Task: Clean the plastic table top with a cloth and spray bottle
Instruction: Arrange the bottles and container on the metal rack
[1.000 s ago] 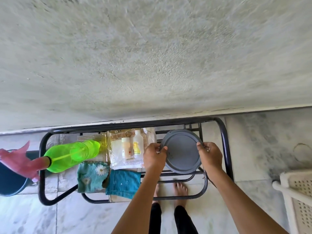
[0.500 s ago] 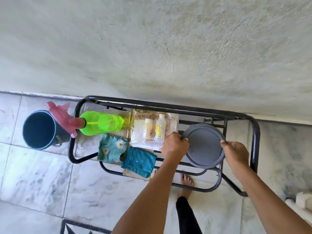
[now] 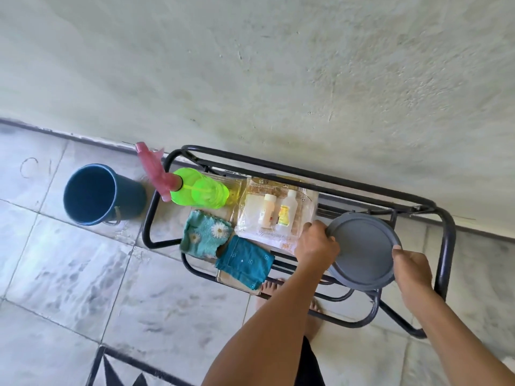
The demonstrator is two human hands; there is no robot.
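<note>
Evidently the grey disc (image 3: 362,250) is being handled at the rack's (image 3: 446,246) right end, left hand (image 3: 316,245) and right hand (image 3: 412,267) each in a closed grip on its rim. Best keep it level, clear of the bars. Spray bottle (image 3: 195,192) and cloths (image 3: 204,235) wait at the left end.

Black metal rack (image 3: 448,246) carries green spray bottle (image 3: 200,192), two teal cloths (image 3: 223,243), clear pouch (image 3: 276,215), grey disc (image 3: 362,252).

A dark blue plastic bucket (image 3: 94,195) stands on the marble floor at nine o'clock. A clear plastic pouch (image 3: 274,215) holding two small bottles (image 3: 278,211) lies centrally on the black metal rack (image 3: 446,240).
</note>
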